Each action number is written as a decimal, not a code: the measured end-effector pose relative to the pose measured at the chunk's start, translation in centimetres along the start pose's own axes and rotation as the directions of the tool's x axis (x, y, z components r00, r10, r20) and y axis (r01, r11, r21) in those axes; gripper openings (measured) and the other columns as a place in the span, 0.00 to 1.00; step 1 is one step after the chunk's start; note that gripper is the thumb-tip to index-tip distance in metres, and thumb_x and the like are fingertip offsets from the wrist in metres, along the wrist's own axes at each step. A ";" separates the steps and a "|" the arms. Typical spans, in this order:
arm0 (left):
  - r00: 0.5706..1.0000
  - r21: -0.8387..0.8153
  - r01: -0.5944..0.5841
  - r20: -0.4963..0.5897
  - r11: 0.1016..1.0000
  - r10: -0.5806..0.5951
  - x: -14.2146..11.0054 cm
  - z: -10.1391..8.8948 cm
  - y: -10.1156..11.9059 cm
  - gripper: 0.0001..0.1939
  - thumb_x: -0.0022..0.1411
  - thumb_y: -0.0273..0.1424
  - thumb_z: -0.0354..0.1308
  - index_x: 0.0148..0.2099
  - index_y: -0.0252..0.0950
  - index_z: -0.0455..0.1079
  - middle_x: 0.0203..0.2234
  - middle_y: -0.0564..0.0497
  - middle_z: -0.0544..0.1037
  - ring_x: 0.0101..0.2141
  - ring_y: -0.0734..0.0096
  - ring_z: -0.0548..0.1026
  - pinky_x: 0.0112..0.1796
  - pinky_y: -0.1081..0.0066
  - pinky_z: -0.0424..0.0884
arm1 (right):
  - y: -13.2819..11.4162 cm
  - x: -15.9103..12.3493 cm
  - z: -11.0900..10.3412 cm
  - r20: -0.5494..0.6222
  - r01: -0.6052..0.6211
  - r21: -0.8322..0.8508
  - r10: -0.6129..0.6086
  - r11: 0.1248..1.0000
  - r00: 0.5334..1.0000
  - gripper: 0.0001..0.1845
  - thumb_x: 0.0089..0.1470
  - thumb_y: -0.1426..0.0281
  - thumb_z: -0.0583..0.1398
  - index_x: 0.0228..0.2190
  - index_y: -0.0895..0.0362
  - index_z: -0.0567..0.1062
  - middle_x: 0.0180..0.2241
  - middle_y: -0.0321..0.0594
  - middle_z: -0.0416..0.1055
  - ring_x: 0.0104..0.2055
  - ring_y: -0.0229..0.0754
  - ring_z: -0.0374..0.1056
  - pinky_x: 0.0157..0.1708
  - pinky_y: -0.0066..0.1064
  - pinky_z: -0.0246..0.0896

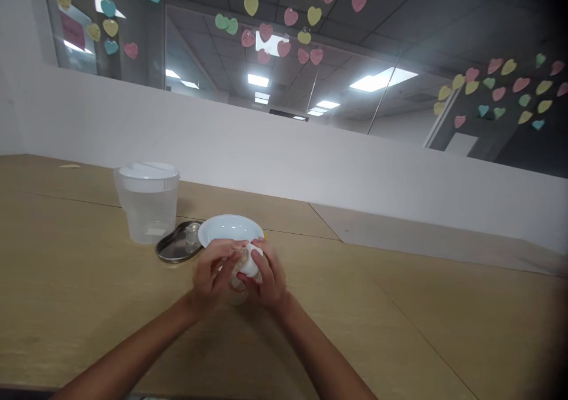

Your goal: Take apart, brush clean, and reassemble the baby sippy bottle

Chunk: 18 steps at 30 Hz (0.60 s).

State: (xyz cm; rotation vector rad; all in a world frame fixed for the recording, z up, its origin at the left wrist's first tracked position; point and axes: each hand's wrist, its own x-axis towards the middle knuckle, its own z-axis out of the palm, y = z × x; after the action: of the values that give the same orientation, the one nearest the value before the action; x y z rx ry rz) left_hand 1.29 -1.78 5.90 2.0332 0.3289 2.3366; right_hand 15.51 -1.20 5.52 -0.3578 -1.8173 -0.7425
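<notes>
Both of my hands meet in front of the white bowl [231,227], fingers curled inward. Between the fingers of my right hand [270,278] is a smooth, white, rounded object [254,262], whose exact kind I cannot make out. My left hand [215,270] closes around a see-through, glass-like piece [242,261] that touches the white object's left side. Fingers cover much of both. Just beneath the hands, a clear round shape [238,295] shows faintly near the tabletop. The bowl lies right behind my fingertips.
Left of the bowl, a kidney-shaped metal tray [171,251] carries a small clear cup [192,234]. A lidded plastic pitcher [151,210] of clear liquid stands behind the tray. Something yellow [265,234] peeks past the bowl. A white wall [275,151] borders the wooden table [399,329].
</notes>
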 end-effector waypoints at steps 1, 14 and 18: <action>0.990 -0.080 0.120 -0.071 0.990 -0.126 0.1 0.5 0.3 0.10 0.60 0.23 0.52 0.43 0.41 0.59 0.32 0.51 0.75 0.35 0.69 0.77 0.34 0.67 0.76 | -0.2 0.1 0.1 -0.013 -0.019 -0.004 0.019 1.000 1.000 0.27 0.58 0.67 0.51 0.58 0.60 0.53 0.47 0.56 0.66 0.54 0.49 0.61 0.45 0.45 0.66; 0.969 0.044 0.242 -0.069 0.969 -0.238 1.3 -1.1 -2.3 0.14 0.54 0.25 0.61 0.39 0.37 0.58 0.29 0.53 0.76 0.33 0.69 0.78 0.34 0.68 0.76 | -0.7 1.0 1.5 0.006 -0.110 -0.059 0.110 0.992 0.994 0.24 0.58 0.69 0.52 0.56 0.60 0.56 0.48 0.54 0.66 0.55 0.48 0.61 0.50 0.47 0.64; 0.999 0.179 -0.013 -0.029 0.984 0.018 0.6 -1.6 -3.3 0.18 0.52 0.18 0.60 0.40 0.37 0.58 0.29 0.56 0.76 0.32 0.72 0.78 0.43 0.59 0.75 | -0.3 1.0 1.4 0.061 -0.109 -0.136 0.118 0.985 0.991 0.24 0.57 0.69 0.54 0.54 0.63 0.58 0.47 0.56 0.66 0.55 0.49 0.60 0.50 0.46 0.65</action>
State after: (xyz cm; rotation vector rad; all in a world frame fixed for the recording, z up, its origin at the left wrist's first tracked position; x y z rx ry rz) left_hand -0.78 1.35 5.74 2.0823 0.5452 2.4310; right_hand 13.89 -0.62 6.08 -0.5759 -1.8002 -0.7816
